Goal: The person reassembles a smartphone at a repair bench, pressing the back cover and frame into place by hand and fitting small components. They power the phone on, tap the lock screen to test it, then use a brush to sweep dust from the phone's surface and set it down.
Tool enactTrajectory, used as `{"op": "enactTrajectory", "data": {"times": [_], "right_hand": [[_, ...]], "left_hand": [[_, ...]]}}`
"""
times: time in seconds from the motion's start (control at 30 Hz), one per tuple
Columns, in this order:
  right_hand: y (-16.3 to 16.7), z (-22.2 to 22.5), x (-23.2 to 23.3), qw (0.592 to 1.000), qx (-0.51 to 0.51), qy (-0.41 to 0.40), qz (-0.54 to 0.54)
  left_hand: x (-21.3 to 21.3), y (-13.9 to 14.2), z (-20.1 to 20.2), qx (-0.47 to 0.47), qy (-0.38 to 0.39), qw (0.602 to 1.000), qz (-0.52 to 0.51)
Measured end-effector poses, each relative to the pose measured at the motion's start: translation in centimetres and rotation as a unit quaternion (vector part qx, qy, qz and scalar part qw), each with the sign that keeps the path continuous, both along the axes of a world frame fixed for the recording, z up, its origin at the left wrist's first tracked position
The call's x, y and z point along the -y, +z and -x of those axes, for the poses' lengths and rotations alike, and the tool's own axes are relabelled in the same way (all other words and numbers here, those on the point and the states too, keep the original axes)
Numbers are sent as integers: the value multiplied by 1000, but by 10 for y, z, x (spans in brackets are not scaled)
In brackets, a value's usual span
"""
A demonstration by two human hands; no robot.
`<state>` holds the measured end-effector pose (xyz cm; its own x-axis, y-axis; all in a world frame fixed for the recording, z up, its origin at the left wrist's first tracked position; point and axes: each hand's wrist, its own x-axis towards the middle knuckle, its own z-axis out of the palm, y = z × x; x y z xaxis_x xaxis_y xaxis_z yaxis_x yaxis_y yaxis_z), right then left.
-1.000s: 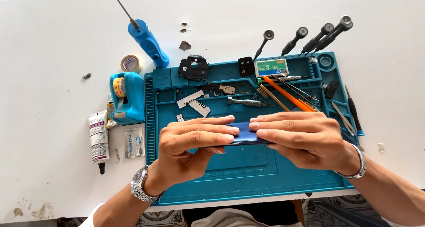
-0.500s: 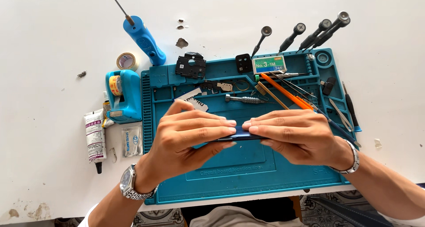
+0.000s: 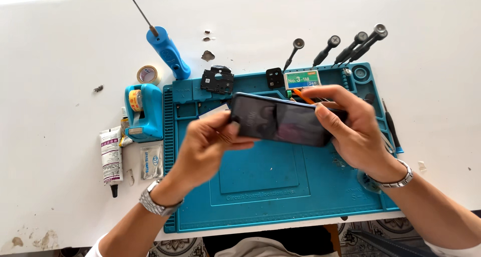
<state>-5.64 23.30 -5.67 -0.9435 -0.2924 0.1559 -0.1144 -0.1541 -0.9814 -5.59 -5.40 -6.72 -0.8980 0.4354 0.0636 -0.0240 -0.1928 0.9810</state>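
Phone (image 3: 280, 120), dark screen up and slightly tilted, is held in the air above a blue mat (image 3: 260, 187) by both of a person's hands. Left hand (image 3: 210, 139) grips the phone's left end, thumb on the screen edge and fingers curled beneath. Right hand (image 3: 353, 129) closes on the right end, fingers over the top edge. Each wrist bears a metal watch or bracelet.

Along the mat's far edge lie a black part (image 3: 217, 79), a small black square piece (image 3: 274, 78) and a green-and-white box (image 3: 302, 79). Screwdrivers (image 3: 350, 45) fan out on the white table (image 3: 65, 46) beyond the mat's right corner. Left of the mat sit a blue tape dispenser (image 3: 144, 111), a tape roll (image 3: 148, 74), a blue handled tool (image 3: 168, 52), a white tube (image 3: 111, 157) and a small sachet (image 3: 151, 161).
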Motion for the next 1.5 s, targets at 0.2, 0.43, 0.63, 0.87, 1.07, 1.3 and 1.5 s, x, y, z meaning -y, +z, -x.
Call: {"op": "enactTrajectory", "data": {"times": [0.2, 0.43, 0.63, 0.87, 1.07, 1.3, 1.5], "right_hand": [[10, 7, -1, 998, 37, 28, -52], [8, 3, -10, 999, 18, 14, -46], [6, 3, -3, 984, 38, 166, 47], [3, -9, 10, 983, -43, 45, -170], [2, -5, 8, 985, -13, 68, -161], [-1, -6, 5, 978, -37, 68, -194], [2, -1, 10, 990, 42, 125, -44]], "left_hand": [[4, 3, 8, 72, 61, 994, -53], [1, -1, 8, 44, 41, 993, -97], [5, -8, 8, 35, 88, 988, -121], [1, -11, 5, 47, 87, 993, -71], [5, -6, 7, 15, 63, 996, -68], [9, -7, 6, -3, 39, 997, -72], [10, -2, 3, -11, 9, 996, -94]]}}
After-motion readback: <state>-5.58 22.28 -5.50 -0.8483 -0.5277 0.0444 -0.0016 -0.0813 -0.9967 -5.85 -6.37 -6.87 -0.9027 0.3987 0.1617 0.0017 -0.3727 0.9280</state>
